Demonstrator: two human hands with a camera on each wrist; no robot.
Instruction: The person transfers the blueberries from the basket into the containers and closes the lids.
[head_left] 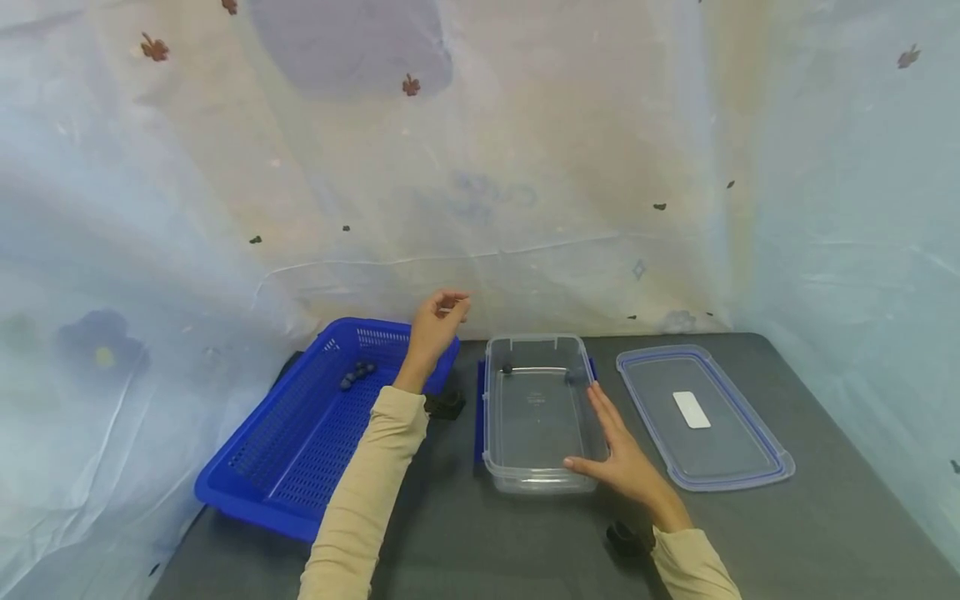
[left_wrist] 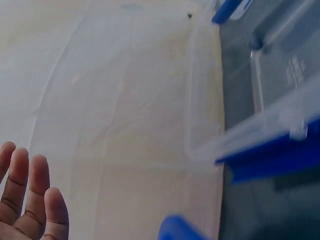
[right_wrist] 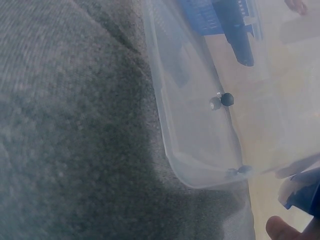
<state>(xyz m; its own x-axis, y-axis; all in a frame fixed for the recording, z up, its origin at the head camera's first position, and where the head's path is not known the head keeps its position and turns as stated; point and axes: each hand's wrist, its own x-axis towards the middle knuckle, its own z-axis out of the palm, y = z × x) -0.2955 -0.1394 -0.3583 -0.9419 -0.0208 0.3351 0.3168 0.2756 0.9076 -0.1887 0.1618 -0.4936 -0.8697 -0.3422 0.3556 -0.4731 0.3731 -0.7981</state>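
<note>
My left hand (head_left: 435,333) is raised over the far right corner of a blue basket (head_left: 258,512), and its fingers bend loosely around nothing. In the left wrist view, its fingers (left_wrist: 37,190) look spread and bare. Several small dark blueberries (head_left: 358,373) lie inside the basket. A clear plastic container (head_left: 536,482) stands to the right with its top off. One blueberry (head_left: 507,368) sits near its far end, visible also in the right wrist view as a dark ball (right_wrist: 227,99). My right hand (head_left: 626,462) rests along the container's right side, fingers straight, thumb at the near right corner.
A clear lid (head_left: 723,454) with a blue seal and a white label lies flat right of the container. Blue side flaps (head_left: 480,408) hang off the container. Black wrist devices (head_left: 624,539) show by both wrists. A pale patterned sheet (head_left: 525,208) hangs behind the dark grey table (head_left: 450,533).
</note>
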